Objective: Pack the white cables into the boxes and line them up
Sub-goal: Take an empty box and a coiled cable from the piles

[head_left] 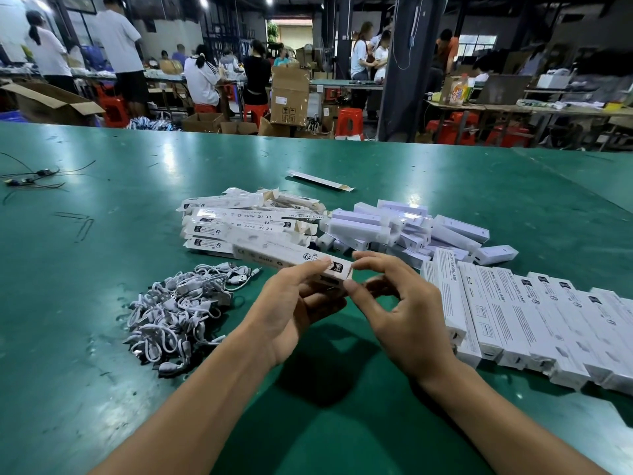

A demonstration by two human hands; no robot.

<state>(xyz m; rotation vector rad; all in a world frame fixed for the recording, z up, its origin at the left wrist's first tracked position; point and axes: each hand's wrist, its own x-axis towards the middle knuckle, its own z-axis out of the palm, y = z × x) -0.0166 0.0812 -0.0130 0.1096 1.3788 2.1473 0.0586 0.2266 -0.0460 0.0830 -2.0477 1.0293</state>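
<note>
The near end of the box [274, 256] is covered by fingers of the left hand [294, 311] and right hand [402, 313], so its contents cannot be told. The row [520, 317] of boxes runs off the right edge, its print too small to read. Black wires [30, 178] are cut by the left edge.

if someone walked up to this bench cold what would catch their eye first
Dead centre, the left hand grips a long white box while the right hand pinches its near end. Left of them lies a tangled heap of white cables on the green table, and along the right runs a lined-up row of boxes.
</note>
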